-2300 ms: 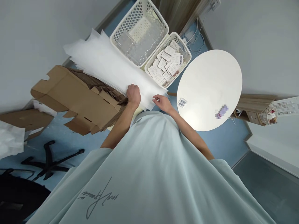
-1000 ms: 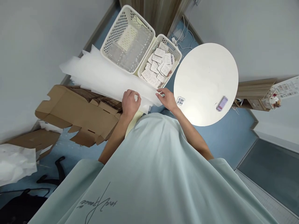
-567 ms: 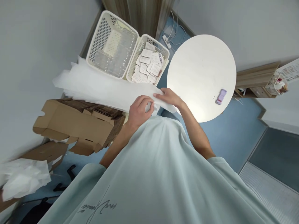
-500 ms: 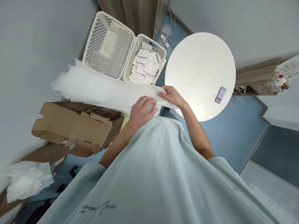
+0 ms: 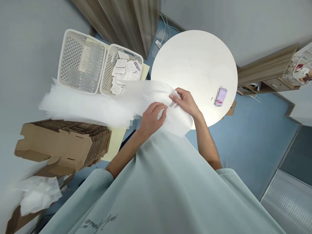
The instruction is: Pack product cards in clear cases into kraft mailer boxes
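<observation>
A grey-walled room with a blue floor (image 5: pixel 241 136) lies around the hands. In the head view, a round white table (image 5: pixel 202 58) stands beyond and to the right of the right fingers; on it, farther right, is a purple object (image 5: pixel 220 96), blurred beyond recognition.

The translucent white sheet (image 5: pixel 179 122) is at the fingers themselves. Its long axis runs roughly crosswise, from up and left of the left fingers, past both hands, to a curled end just below and right of the right fingertips, in front of the shirt. The right hand (image 5: pixel 186 102) is nearer that curled end, its thumb laid over the sheet and its fingers behind, apparently pinching it. The left hand (image 5: pixel 151 120) is nearer the stack of white sheets (image 5: pixel 85 105), its thumb and forefinger bent into a near-ring; I cannot tell whether their tips grip the sheet.

That stack spreads leftward from the left fingers. Up and left of them stand two adjoining baskets, the larger basket (image 5: pixel 63 60) with clear plastic pieces, the smaller basket (image 5: pixel 105 78) with small white packs. Flattened brown cardboard (image 5: pixel 58 139) lies down and left of them.
</observation>
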Demonstrator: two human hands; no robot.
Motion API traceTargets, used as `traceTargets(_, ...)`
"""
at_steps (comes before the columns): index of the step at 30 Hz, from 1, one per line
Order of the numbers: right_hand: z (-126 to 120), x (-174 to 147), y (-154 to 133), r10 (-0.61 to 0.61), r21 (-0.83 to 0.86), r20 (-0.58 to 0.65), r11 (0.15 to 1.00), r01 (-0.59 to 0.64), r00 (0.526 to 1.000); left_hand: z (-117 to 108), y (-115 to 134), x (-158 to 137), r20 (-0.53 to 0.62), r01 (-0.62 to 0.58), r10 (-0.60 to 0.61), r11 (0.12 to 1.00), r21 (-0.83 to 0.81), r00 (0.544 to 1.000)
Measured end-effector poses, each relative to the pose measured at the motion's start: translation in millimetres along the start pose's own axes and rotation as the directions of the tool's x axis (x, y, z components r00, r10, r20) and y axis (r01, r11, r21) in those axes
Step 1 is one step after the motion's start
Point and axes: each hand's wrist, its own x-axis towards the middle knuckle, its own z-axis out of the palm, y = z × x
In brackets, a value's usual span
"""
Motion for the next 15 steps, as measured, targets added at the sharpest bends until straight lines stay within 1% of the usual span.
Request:
traceTargets(3,-12.2,2.4,7.0,-0.012,0.006,0.034,1.000,0.012,0.999,15.7,8.9,6.5,-0.024,0.129,-0.129,0.992,-0.006,0.991)
traceTargets(5,-15.7,5.2,10.2,-0.024,0.005,0.059,1.000,0.024,0.998,19.1,8.2,7.3,-0.040,0.218,-0.218,0.976,-0.002,0.975)
traceTargets(7,-16.7,8.2,13.0,-0.039,0.003,0.080,0.999,0.039,0.996,17.9,2.6,5.0,-0.060,0.303,-0.302,0.953,0.004,0.951)
traceTargets(9,-16.7,11.0,15.8,-0.052,0.008,0.090,0.999,0.051,0.995,14.8,-6.4,0.4,-0.102,0.407,-0.406,0.914,-0.012,0.908)
traceTargets(10,-16.9,12.3,17.3,-0.056,0.011,0.088,0.998,0.055,0.995,13.5,-11.5,-2.2,-0.125,0.470,-0.471,0.882,-0.039,0.873)
traceTargets(11,-17.5,13.3,19.0,-0.058,0.014,0.083,0.998,0.057,0.995,12.7,-16.5,-4.6,-0.138,0.541,-0.548,0.836,-0.087,0.825)
traceTargets(12,-18.8,14.1,21.0,-0.058,0.016,0.074,0.998,0.057,0.996,12.8,-21.1,-6.6,-0.128,0.615,-0.633,0.773,-0.158,0.763)
traceTargets(13,-20.6,14.6,23.2,-0.055,0.019,0.062,0.998,0.054,0.997,13.7,-25.0,-7.9,-0.081,0.683,-0.717,0.687,-0.247,0.692)
traceTargets(14,-23.2,14.8,25.8,-0.052,0.023,0.045,0.998,0.051,0.998,15.6,-27.8,-8.5,0.003,0.740,-0.786,0.581,-0.339,0.618)
traceTargets(15,-26.4,14.6,28.8,-0.049,0.028,0.024,0.998,0.048,0.999,18.4,-29.3,-8.2,0.110,0.780,-0.827,0.463,-0.421,0.551)
